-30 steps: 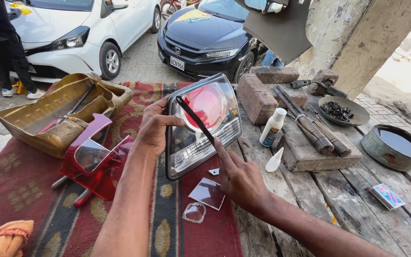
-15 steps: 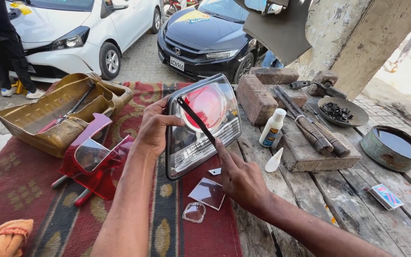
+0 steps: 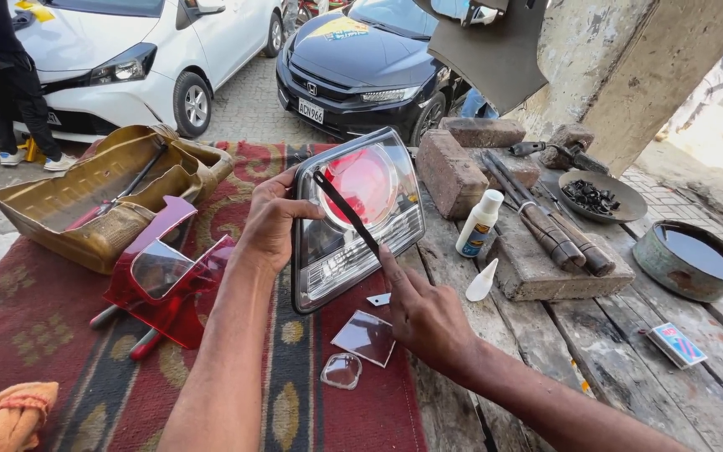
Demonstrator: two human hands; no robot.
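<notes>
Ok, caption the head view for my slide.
Left hand holds a tail light upright; right hand presses a black strip on its lens.

hands (image 3: 274, 222) hold tail light (image 3: 353, 218)
</notes>
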